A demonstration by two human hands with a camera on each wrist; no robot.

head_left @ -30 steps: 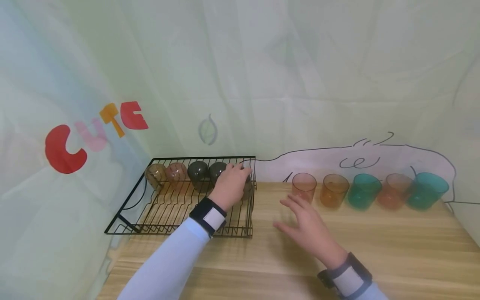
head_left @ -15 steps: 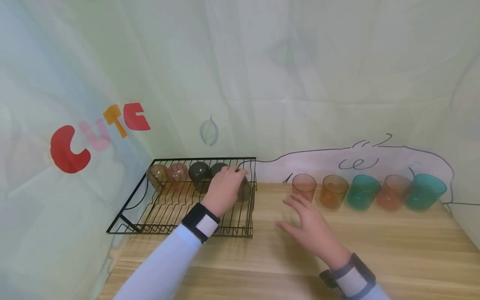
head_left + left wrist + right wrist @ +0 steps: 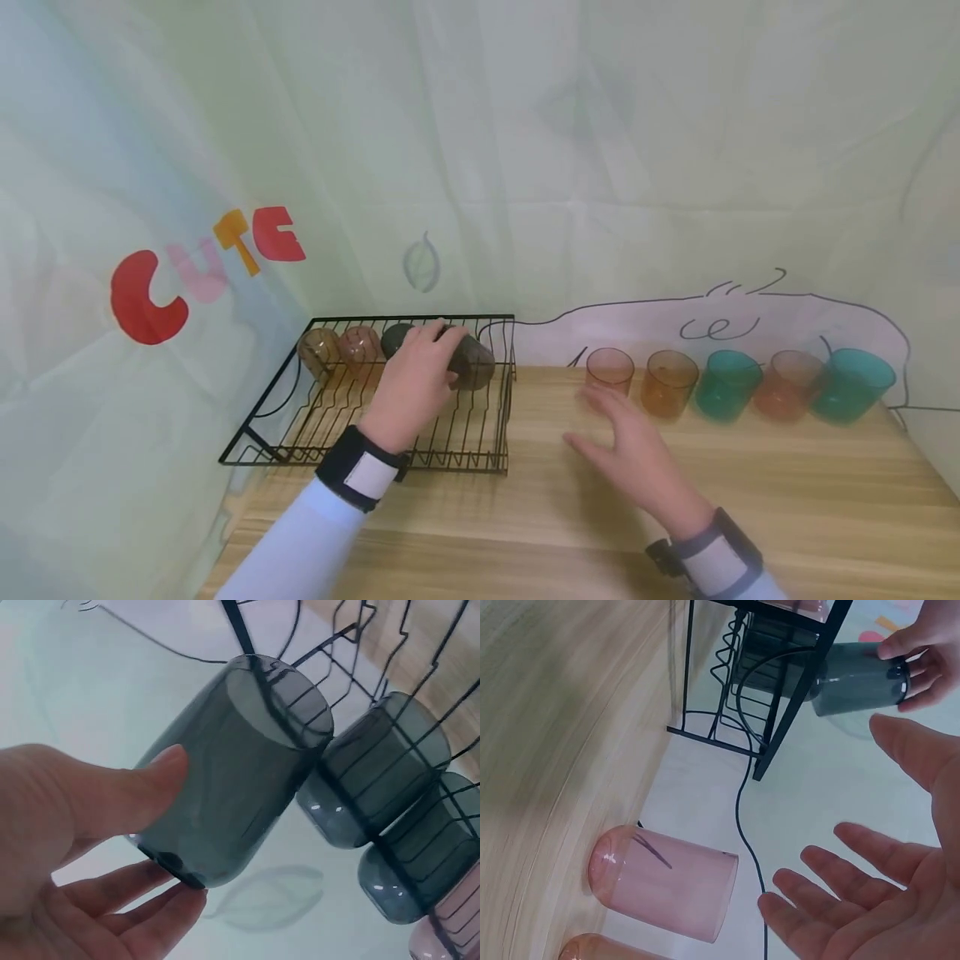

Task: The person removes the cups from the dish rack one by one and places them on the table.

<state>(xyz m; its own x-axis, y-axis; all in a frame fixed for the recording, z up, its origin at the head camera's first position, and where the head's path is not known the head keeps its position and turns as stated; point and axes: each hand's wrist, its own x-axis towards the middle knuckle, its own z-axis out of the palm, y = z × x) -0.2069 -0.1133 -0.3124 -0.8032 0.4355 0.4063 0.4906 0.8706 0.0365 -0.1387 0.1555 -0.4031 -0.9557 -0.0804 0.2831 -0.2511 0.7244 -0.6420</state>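
A translucent dark grey cup (image 3: 225, 772) is held in my left hand (image 3: 411, 385), thumb on one side and fingers around its base. It is tilted, its rim facing the rack in the left wrist view. The black wire rack (image 3: 480, 317) carries more overturned cups: an amber one (image 3: 320, 350), a pink one (image 3: 361, 346) and two grey ones, the nearer grey cup (image 3: 371, 769) beside the held one. My right hand (image 3: 637, 458) hovers over the table with fingers spread, holding nothing. Nearest to it stands an upright pink cup (image 3: 667, 881).
To the right of the pink cup, an amber cup (image 3: 670, 383), a teal cup (image 3: 727, 385), an orange-pink cup (image 3: 783, 387) and another teal cup (image 3: 853, 385) stand in a row along the back. Behind the wooden table (image 3: 540, 517) hangs a printed curtain (image 3: 525, 167).
My left hand has drawn leftward and back with the grey cup, which has risen from the rack's right end and tipped over. My right hand has shifted only slightly.
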